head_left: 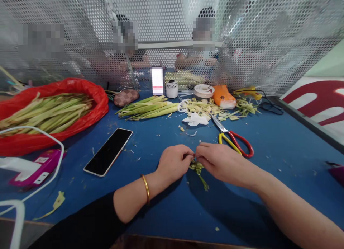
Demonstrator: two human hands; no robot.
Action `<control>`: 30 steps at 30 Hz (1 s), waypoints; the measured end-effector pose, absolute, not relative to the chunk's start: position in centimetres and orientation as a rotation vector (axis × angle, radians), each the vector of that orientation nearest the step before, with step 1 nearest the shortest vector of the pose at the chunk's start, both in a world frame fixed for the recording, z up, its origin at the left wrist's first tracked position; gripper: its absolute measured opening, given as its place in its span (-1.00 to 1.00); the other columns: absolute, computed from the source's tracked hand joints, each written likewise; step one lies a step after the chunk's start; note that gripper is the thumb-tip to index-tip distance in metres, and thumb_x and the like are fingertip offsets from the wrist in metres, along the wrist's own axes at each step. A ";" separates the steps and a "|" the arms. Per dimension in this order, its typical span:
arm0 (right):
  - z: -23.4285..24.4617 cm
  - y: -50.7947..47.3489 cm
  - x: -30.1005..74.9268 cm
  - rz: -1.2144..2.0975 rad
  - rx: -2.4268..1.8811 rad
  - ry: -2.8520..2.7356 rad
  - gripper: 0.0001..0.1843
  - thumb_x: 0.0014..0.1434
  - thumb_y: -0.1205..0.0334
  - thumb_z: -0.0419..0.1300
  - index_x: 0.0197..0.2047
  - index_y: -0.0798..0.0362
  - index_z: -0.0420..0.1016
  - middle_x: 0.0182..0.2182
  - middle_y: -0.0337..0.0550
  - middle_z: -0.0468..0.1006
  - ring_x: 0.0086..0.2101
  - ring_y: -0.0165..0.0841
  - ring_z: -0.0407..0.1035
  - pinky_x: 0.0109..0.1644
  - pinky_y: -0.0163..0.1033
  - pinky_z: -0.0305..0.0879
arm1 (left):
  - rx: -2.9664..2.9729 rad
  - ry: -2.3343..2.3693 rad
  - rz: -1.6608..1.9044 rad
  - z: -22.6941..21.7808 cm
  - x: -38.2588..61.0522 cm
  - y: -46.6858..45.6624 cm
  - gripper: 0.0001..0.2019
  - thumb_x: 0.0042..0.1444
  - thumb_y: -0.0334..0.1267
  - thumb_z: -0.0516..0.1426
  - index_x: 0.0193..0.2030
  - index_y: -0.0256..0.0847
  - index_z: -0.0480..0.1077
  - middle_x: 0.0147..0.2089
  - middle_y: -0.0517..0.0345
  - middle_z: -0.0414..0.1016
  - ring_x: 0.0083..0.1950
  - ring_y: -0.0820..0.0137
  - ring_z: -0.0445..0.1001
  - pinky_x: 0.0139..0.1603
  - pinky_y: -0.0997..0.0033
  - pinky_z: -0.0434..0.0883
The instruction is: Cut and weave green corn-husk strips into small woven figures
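Note:
My left hand (pixel 174 161), with a gold bangle on its wrist, is closed in a pinch just above the blue tabletop. Against it, my right hand (pixel 216 161) pinches too, fingertips almost touching the left ones. Between and below them shows a small bunched piece of green plant strip (pixel 198 167), its loose end pointing toward me. The fingers hide most of it, so its exact form is unclear. Beyond my right hand lie scissors (pixel 222 127) with one red and one yellow handle, blades pointing away.
A black phone (pixel 109 152) lies left of my hands. Further left are a red plastic bag (pixel 103 105) of long green leaves and a purple device (pixel 53 161) with a white cable. Leaves (pixel 150 108), a tape roll (pixel 204 90) and an orange packet (pixel 223 95) line the perforated screen (pixel 166 23).

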State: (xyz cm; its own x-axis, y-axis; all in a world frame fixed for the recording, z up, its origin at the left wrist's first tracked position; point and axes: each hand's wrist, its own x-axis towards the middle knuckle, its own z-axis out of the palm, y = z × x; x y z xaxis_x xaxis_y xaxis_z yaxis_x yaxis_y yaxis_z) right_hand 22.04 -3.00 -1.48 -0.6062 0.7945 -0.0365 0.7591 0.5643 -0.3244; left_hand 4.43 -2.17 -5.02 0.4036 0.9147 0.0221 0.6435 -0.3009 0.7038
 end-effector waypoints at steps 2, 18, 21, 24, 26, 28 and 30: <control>-1.6 -3.5 21.9 0.452 -1.261 -2.700 -0.78 0.27 0.35 -0.05 -0.39 0.07 0.33 -0.43 -0.13 0.42 -0.46 -0.36 0.25 -0.39 -0.26 0.03 | 2.063 1.301 0.585 -5.1 4.4 -2.2 -0.78 0.04 -0.40 0.05 -0.36 -0.14 0.54 -0.26 0.20 0.60 -0.22 0.36 0.49 -0.20 0.42 0.31; -3.6 -4.9 22.5 0.746 -1.296 -2.424 -0.82 0.17 0.47 -0.01 -0.41 0.04 0.28 -0.49 -0.25 0.36 -0.47 -0.41 0.21 -0.39 -0.33 0.03 | 2.237 1.303 0.760 -3.7 3.5 -3.8 -0.83 0.09 -0.34 0.10 -0.52 -0.16 0.38 -0.21 0.10 0.54 -0.20 0.36 0.47 -0.12 0.36 0.33; -3.9 -4.9 22.4 0.717 -1.298 -2.437 -0.82 0.16 0.46 -0.01 -0.41 0.05 0.27 -0.47 -0.23 0.37 -0.45 -0.40 0.21 -0.38 -0.32 0.00 | 1.907 1.261 0.709 -3.6 3.8 -4.0 -0.80 0.02 -0.36 0.10 -0.60 -0.20 0.26 -0.27 0.13 0.53 -0.39 0.46 0.45 -0.34 0.45 0.34; -4.2 -4.8 22.4 0.705 -1.285 -2.442 -0.83 0.17 0.46 -0.02 -0.39 0.05 0.29 -0.45 -0.21 0.39 -0.43 -0.39 0.23 -0.37 -0.31 -0.01 | 1.462 1.243 0.575 -3.7 4.2 -4.0 -0.85 0.03 -0.29 0.07 -0.54 -0.21 0.28 -0.42 0.16 0.52 -0.62 0.54 0.35 -0.62 0.53 0.22; -4.3 -4.8 22.3 0.707 -1.278 -2.438 -0.83 0.17 0.46 -0.03 -0.38 0.05 0.29 -0.44 -0.20 0.40 -0.43 -0.39 0.23 -0.37 -0.30 -0.02 | 1.281 1.252 0.518 -3.7 4.2 -3.8 -0.86 0.05 -0.24 0.07 -0.47 -0.21 0.33 -0.62 0.25 0.40 -0.70 0.54 0.30 -0.70 0.58 0.11; -4.3 -4.9 22.3 0.695 -1.280 -2.431 -0.82 0.17 0.46 -0.04 -0.38 0.05 0.29 -0.45 -0.20 0.39 -0.44 -0.40 0.22 -0.37 -0.30 -0.02 | 1.219 1.238 0.485 -3.6 4.0 -3.4 -0.84 0.06 -0.19 0.09 -0.44 -0.23 0.35 -0.71 0.29 0.33 -0.70 0.53 0.30 -0.72 0.61 0.07; -4.4 -5.0 22.2 0.678 -1.287 -2.420 -0.82 0.18 0.45 -0.04 -0.39 0.05 0.29 -0.45 -0.20 0.39 -0.45 -0.40 0.21 -0.37 -0.30 -0.03 | 1.214 1.188 0.439 -3.2 3.8 -2.9 -0.80 0.06 -0.14 0.11 -0.43 -0.24 0.35 -0.58 0.21 0.46 -0.68 0.56 0.34 -0.74 0.62 0.05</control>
State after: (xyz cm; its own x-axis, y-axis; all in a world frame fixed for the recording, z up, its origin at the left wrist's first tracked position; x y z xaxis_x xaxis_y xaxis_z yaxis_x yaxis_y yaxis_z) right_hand 22.19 -4.96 -4.39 -0.5448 0.8368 0.0549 0.6863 0.4825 -0.5442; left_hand 3.76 -2.87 -3.23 0.3839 0.8003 -0.4605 0.3078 0.3593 0.8810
